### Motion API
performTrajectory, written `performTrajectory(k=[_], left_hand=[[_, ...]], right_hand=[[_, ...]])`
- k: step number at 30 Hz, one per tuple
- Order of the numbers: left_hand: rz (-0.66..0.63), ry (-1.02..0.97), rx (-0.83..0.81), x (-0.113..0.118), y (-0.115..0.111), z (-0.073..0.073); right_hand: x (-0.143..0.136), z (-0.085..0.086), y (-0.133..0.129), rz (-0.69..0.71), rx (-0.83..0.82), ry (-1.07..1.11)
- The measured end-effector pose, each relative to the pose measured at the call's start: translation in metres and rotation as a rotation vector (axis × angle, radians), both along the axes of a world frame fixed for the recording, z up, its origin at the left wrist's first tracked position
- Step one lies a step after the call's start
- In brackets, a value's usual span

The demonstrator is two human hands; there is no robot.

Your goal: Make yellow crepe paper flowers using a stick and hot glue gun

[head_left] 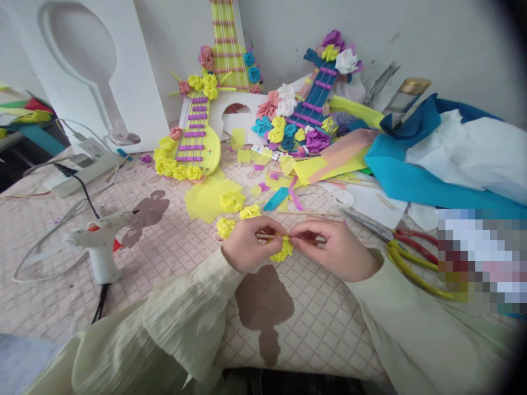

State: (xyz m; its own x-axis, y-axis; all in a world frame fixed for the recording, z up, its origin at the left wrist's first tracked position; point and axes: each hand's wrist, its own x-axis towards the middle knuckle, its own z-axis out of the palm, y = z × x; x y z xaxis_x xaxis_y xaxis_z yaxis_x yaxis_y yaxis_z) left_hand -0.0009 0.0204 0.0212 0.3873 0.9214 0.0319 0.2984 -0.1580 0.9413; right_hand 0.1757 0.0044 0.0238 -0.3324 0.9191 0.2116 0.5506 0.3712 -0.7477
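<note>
Over the middle of the table, my left hand (pixel 254 244) and my right hand (pixel 335 248) meet fingertip to fingertip. Both are closed in a pinch on a yellow crepe-paper flower (pixel 282 251), which hangs below the fingers. A thin wooden stick (pixel 263 236) runs behind the fingers, partly hidden by them. Just beyond my left hand lie more yellow paper flowers (pixel 231 201) and a flat sheet of yellow crepe paper (pixel 202 198).
On the left stands a white hot glue gun (pixel 101 247), with a power strip (pixel 84 170) behind it. Scissors (pixel 385 233) and yellow-handled pliers (pixel 411 274) lie to the right. Flower-trimmed yellow (pixel 209 145) and blue (pixel 307 112) paper instruments lean at the back, near blue crepe paper (pixel 395 170).
</note>
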Motion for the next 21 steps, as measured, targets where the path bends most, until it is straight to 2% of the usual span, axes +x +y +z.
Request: performTrajectory(k=[5, 10, 16, 21], left_hand=[[0.011, -0.003, -0.100, 0.0019, -0.0004, 0.0025], [0.026, -0.011, -0.109, 0.0033, 0.0002, 0.0015], [0.025, 0.021, -0.113, 0.0033, 0.0010, -0.0022], [0.000, 0.021, -0.029, 0.0018, 0.0021, -0.0034]], right_hand=[[-0.0013, 0.0000, -0.0025, 0.004, 0.107, -0.017], [-0.0033, -0.0014, -0.0018, -0.004, 0.210, -0.047], [-0.0029, -0.0041, -0.0021, 0.002, 0.232, -0.097], [-0.0015, -0.0041, -0.0011, 0.011, 0.227, -0.095]])
